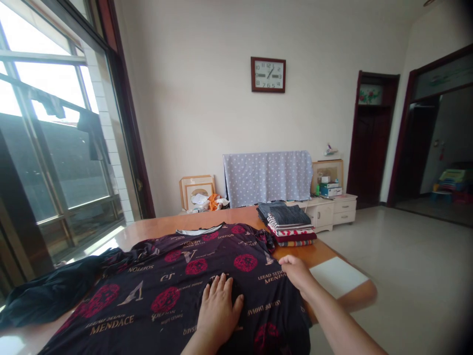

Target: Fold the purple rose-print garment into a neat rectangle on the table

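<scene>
A dark T-shirt (pixel 148 276) with pink round prints and lettering lies spread over the table, its neckline toward the far side. My left hand (pixel 219 308) rests flat on the middle of the shirt, fingers stretched out. At the shirt's right side edge, my right hand (pixel 294 272) is closed, pinching the fabric near the sleeve. Just beyond that sleeve stands a stack of folded clothes (pixel 291 231), with dark denim on top. Dark crumpled cloth (pixel 55 286) lies to the left of the shirt.
The wooden table (pixel 148 228) has a pale sheet (pixel 338 277) at its right corner. Behind it are a white cabinet (pixel 343 209), a polka-dot cloth cover (pixel 268 177) and picture frames (pixel 199 190). A large window (pixel 55 138) is at left, a dark door (pixel 371 148) at right.
</scene>
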Demonstrator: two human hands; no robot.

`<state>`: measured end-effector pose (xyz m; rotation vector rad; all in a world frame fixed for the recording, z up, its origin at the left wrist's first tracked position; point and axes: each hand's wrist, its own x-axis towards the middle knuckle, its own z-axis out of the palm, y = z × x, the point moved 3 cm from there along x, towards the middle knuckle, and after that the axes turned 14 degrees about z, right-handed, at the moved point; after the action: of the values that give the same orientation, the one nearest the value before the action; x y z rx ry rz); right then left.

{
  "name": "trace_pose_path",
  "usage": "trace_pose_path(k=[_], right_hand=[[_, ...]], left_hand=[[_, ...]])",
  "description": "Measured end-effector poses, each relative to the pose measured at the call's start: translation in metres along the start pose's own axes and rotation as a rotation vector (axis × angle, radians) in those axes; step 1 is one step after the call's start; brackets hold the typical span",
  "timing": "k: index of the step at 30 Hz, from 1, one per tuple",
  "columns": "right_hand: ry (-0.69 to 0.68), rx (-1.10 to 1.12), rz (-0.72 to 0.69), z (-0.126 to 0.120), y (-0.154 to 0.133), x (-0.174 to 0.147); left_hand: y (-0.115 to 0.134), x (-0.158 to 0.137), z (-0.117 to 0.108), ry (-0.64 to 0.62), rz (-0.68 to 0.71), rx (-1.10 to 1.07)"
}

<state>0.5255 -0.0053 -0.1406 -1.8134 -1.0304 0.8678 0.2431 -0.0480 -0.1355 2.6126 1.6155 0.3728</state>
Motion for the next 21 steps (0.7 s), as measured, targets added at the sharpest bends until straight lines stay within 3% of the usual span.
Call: trace_pose_path(k=[5, 8, 10, 14, 17, 21], right_hand=[[0.123, -0.188, -0.052, -0.011, 0.004, -0.003], [0.218, -0.351, -0.173, -0.003, -0.011, -0.021], [0.194, -0.433, -0.312, 0.011, -0.024, -0.039], [0.007, -0.516, -0.517, 0.044, -0.031, -0.075], [-0.061, -0.632, -0.49, 0.055, -0.01, -0.083], [-0.05, -0.714, -0.393, 0.046, 0.026, -0.073]], left_hand=[[0.0, -0.001, -0.001, -0.011, -0.002, -0.045], [-0.002, -0.002, -0.003, -0.013, -0.006, -0.111], [-0.005, -0.002, -0.008, -0.003, 0.001, -0.168], [-0.024, -0.013, -0.028, 0.088, -0.005, -0.184], [-0.048, -0.035, -0.038, 0.092, -0.119, -0.071], [-0.071, -0.071, -0.033, 0.022, -0.186, 0.043]])
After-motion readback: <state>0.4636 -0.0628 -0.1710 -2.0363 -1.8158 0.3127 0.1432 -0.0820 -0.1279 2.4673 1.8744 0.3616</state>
